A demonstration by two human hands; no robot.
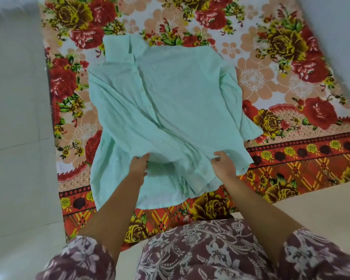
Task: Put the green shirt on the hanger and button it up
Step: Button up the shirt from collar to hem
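Green shirt point(170, 102) lengthwise on mat (collar far), hem toward hands.

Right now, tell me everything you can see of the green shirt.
The green shirt is pale mint, of thin, crinkled woven cloth. It lies spread on the floral mat, collar at the far end, hem towards the person. A placket with small pale buttons runs down the front; whether they are fastened is unclear. The sleeves lie folded over the body. The left hand and right hand pinch the fabric near the hem, bunching it. No hanger is in view.
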